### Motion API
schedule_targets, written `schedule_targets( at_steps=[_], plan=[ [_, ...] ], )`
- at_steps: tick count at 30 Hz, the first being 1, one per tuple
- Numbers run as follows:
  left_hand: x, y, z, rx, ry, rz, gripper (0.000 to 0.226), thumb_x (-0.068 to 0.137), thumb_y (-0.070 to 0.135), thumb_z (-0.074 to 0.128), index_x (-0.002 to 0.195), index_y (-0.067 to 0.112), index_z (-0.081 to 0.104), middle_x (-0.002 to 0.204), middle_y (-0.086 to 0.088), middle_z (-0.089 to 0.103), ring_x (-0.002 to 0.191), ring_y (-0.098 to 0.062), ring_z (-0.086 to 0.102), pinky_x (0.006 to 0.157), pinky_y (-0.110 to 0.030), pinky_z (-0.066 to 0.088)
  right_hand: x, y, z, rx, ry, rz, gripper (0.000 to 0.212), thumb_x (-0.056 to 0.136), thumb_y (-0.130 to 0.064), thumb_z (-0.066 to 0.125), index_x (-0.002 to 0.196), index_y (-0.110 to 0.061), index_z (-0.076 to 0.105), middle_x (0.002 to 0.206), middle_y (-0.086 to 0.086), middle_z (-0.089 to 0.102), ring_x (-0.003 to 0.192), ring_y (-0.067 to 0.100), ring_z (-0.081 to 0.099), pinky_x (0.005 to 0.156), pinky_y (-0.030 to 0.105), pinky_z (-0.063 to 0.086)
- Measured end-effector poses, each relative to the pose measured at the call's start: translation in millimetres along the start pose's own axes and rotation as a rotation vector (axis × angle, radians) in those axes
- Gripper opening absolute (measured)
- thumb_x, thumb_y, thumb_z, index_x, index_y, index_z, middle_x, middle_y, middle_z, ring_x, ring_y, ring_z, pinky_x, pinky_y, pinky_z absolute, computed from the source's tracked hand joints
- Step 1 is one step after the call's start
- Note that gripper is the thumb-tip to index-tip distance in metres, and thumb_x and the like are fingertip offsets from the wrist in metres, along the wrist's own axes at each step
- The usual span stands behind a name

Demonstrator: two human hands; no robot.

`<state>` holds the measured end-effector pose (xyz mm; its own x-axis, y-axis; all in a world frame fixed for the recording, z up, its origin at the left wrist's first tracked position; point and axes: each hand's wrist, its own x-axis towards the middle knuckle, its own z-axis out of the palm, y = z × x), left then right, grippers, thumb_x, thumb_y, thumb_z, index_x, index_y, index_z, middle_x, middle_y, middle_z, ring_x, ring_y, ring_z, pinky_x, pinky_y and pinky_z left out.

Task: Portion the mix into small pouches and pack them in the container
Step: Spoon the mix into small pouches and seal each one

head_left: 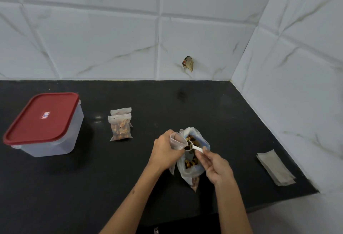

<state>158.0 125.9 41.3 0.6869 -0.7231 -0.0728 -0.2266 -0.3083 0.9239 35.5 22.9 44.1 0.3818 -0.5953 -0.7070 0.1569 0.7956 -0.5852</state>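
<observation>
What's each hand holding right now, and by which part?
Left hand grips a small pouch just below its open mouth. Right hand pinches the white spoon by its handle end, bowl at the pouch's mouth.

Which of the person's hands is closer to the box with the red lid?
Left. The left hand, holding a small pouch, is on the side toward the box; the right hand, holding the spoon, is farther away.
</observation>
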Motion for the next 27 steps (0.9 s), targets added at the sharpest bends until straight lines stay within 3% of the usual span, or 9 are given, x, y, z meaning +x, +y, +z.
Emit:
schedule_targets(
  at_steps=[4,9,14,16,22,27],
  plan=[
    [0.0,2.8,-3.5,-0.049,0.029,-0.016,0.014,0.076,0.015,0.071,0.088,0.018,0.063,0.092,0.007,0.065,0.087,-0.007,0.062,0.069,-0.021,0.052,-2.1,-3.6,-5.6,0.051,-0.006,0.017,0.008,0.086,0.006,0.061,0.094,0.005,0.059,0.104,0.027,0.062,0.087,0.028,0.066,0.064,0.035,0.059],
    [-3.1,7.0,-4.2,-0.019,0.071,0.001,0.02,0.078,0.021,0.072,0.094,0.019,0.06,0.091,0.006,0.064,0.084,-0.006,0.061,0.061,-0.015,0.048,-5.0,-4.9,-6.1,0.047,-0.001,0.011,0.009,0.086,0.006,0.061,0.095,0.004,0.059,0.103,0.027,0.062,0.088,0.029,0.066,0.063,0.034,0.06],
    [-5.2,16.7,-4.2,0.065,0.093,0.044,0.024,0.077,0.018,0.07,0.096,0.021,0.055,0.089,0.008,0.062,0.081,-0.007,0.06,0.061,-0.019,0.05,-18.5,-18.0,-7.7,0.049,0.023,-0.046,0.009,0.086,0.005,0.061,0.095,0.001,0.059,0.099,0.024,0.065,0.088,0.027,0.067,0.061,0.031,0.06],
    [-5.5,20.2,-2.7,0.098,0.074,0.064,0.026,0.077,0.015,0.067,0.097,0.021,0.051,0.089,0.007,0.061,0.08,-0.007,0.06,0.06,-0.019,0.05,-29.2,-27.9,-4.3,0.057,0.019,-0.096,0.01,0.086,0.004,0.061,0.095,0.0,0.06,0.096,0.022,0.067,0.087,0.025,0.068,0.063,0.032,0.06],
    [-3.9,29.3,6.6,0.117,0.018,0.053,0.034,0.078,0.02,0.069,0.102,0.023,0.045,0.092,0.006,0.058,0.082,-0.009,0.06,0.07,-0.036,0.058,-61.7,-43.6,16.0,-0.064,-0.051,-0.313,0.008,0.086,0.002,0.062,0.092,0.0,0.065,0.077,0.016,0.073,0.075,0.022,0.073,0.066,0.03,0.061],
    [-0.9,33.3,10.0,0.09,0.021,0.066,0.038,0.079,0.025,0.073,0.102,0.023,0.043,0.093,0.007,0.055,0.083,-0.007,0.058,0.07,-0.029,0.057,-71.3,-32.3,28.5,-0.281,-0.008,-0.576,0.006,0.086,-0.003,0.065,0.091,-0.004,0.066,0.078,0.013,0.072,0.071,0.02,0.073,0.062,0.025,0.06]
  ],
)
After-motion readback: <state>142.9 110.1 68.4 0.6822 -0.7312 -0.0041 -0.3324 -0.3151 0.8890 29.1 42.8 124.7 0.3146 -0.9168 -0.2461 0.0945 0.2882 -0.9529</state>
